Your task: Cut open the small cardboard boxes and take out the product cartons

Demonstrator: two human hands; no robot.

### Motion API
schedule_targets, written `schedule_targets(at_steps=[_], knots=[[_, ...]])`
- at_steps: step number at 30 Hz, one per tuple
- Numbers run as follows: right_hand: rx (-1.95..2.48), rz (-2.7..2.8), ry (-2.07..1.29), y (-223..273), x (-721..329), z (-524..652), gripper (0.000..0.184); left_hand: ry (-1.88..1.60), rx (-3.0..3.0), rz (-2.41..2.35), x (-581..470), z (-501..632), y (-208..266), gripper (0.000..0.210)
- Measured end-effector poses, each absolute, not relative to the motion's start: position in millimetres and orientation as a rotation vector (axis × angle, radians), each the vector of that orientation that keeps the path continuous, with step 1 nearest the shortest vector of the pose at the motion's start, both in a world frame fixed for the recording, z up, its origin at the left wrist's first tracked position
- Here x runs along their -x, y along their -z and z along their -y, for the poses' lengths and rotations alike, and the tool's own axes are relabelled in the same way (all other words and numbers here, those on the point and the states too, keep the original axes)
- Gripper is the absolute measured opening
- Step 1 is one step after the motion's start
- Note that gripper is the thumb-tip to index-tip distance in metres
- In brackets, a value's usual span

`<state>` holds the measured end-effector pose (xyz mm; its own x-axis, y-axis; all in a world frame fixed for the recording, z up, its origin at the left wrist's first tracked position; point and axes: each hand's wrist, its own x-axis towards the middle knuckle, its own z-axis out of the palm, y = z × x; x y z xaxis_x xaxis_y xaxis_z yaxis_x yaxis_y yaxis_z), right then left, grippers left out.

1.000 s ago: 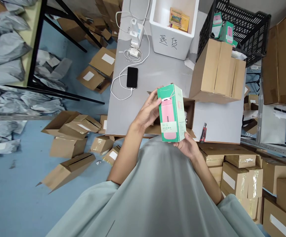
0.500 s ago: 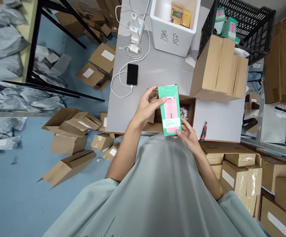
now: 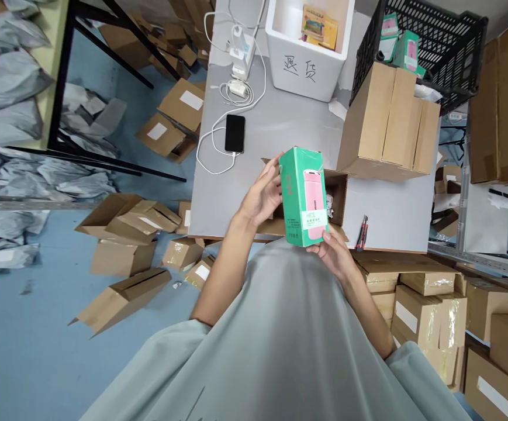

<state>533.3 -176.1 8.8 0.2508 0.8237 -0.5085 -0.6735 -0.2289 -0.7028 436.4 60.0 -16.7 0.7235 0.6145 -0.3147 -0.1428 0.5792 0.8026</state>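
A green product box [image 3: 295, 199] with a pink device pictured on its front is held up between both hands, tilted so that its left side shows. My left hand [image 3: 262, 196] supports its upper left edge, with the fingers partly behind it. My right hand [image 3: 333, 251] grips the lower right corner, thumb at the front. Beneath the green box an open cardboard box [image 3: 339, 199] sits at the table's front edge, mostly covered, with crumpled whitish material inside. A red and black utility knife [image 3: 362, 233] lies to the right.
On the grey table [image 3: 275, 126] are a black phone [image 3: 235, 133] on a cable, a power strip [image 3: 242, 55], a white bin [image 3: 308, 73] and a closed carton [image 3: 380, 117]. Behind is a black crate [image 3: 446, 52] holding green boxes. Cardboard boxes [image 3: 124, 298] litter the floor.
The green box has turned, from facing me front-on to showing its left side too. My left thumb has moved off its front face.
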Motion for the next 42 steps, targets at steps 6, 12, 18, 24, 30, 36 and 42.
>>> schedule_targets(at_steps=[6, 12, 18, 24, 30, 36, 42], knots=[[1.076, 0.117, -1.484, 6.1, -524.3, 180.6, 0.063, -0.480, -0.813, -0.618, -441.9, -55.2, 23.8, 0.067], [1.273, 0.307, -1.380, -12.4, -531.1, 178.7, 0.079, -0.490, -0.906, -0.679, -441.8, -57.9, 16.1, 0.060], [1.424, 0.373, -1.238, -16.0, -535.4, 173.7, 0.090, -0.580, -1.069, -0.711, -444.8, -54.5, 3.1, 0.064], [1.386, 0.351, -1.220, -12.1, -532.2, 171.7, 0.088, -0.609, -1.125, -0.698, -444.3, -55.0, -2.5, 0.062], [1.280, 0.235, -1.259, -8.6, -533.7, 175.5, 0.075, -0.512, -0.966, -0.644, -437.7, -58.2, 1.9, 0.071], [1.099, 0.077, -1.427, 7.7, -530.7, 184.4, 0.057, -0.494, -0.832, -0.593, -442.7, -49.0, 15.1, 0.069], [1.094, 0.133, -1.494, 3.0, -525.7, 184.4, 0.065, -0.501, -0.876, -0.599, -446.8, -46.7, 18.0, 0.060]])
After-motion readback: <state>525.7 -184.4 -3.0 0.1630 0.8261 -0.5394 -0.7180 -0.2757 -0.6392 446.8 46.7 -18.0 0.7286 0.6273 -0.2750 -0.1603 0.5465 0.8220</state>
